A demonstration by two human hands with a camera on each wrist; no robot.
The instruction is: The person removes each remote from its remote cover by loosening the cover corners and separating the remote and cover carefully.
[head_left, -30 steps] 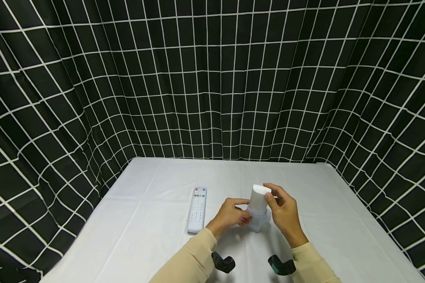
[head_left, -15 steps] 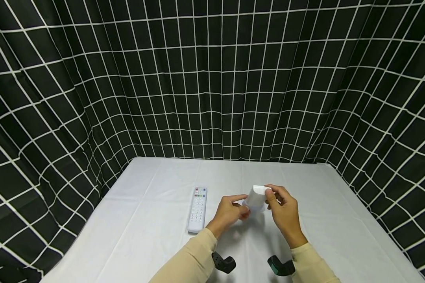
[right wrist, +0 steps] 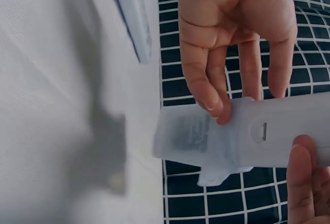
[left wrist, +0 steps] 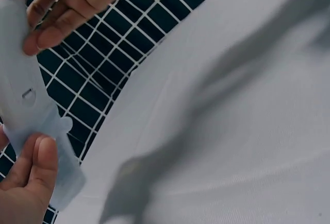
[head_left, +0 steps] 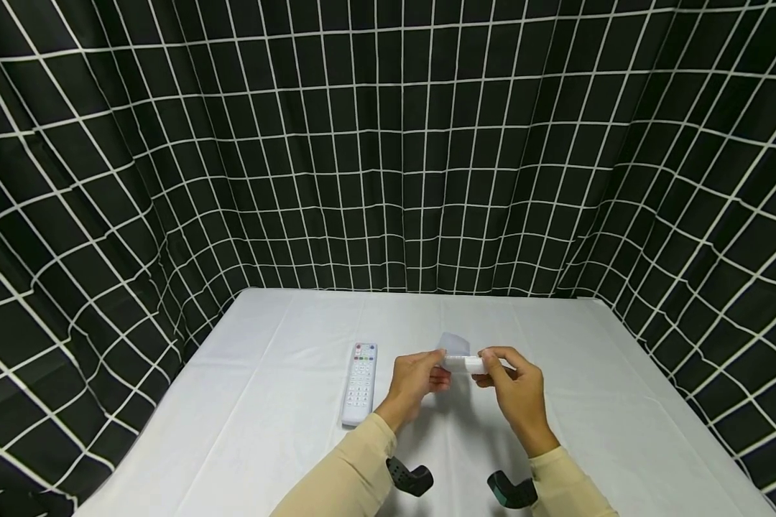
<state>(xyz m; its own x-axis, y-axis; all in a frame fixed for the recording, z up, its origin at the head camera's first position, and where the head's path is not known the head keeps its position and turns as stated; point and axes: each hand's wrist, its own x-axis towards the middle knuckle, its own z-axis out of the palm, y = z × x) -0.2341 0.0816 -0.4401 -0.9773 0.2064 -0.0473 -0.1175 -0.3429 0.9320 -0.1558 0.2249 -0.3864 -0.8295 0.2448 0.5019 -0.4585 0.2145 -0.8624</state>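
a: what do the two hands hold?
b: one white remote in a clear soft sleeve [head_left: 460, 359], lifted off the white table [head_left: 265, 431]. the left hand [head_left: 416, 381] pinches the sleeve end between thumb and fingers [left wrist: 36, 165]; the right hand [head_left: 516, 394] pinches the bare white end.

a: what has changed over the last second?
b: the piece stood upright on the table a second ago, its sleeved base down. half a second ago it was tipped. now it lies level between the hands, clear of the cloth, its length running left to right.

a: what does the wrist view add?
b: in the right wrist view the sleeve [right wrist: 206, 136] covers only part of the body; a label shows through it and a small flap hangs beneath. the left fingers [right wrist: 206, 87] rest on the sleeve, the right thumb [right wrist: 304, 172] on the uncovered part.

a: what does the change suggest?
b: judged from the opposed grips, the work has passed from setting upright to handling the sleeve along the body.

a: what else is there?
b: a second remote [head_left: 360, 382] lies flat on the table, just left of the left hand.
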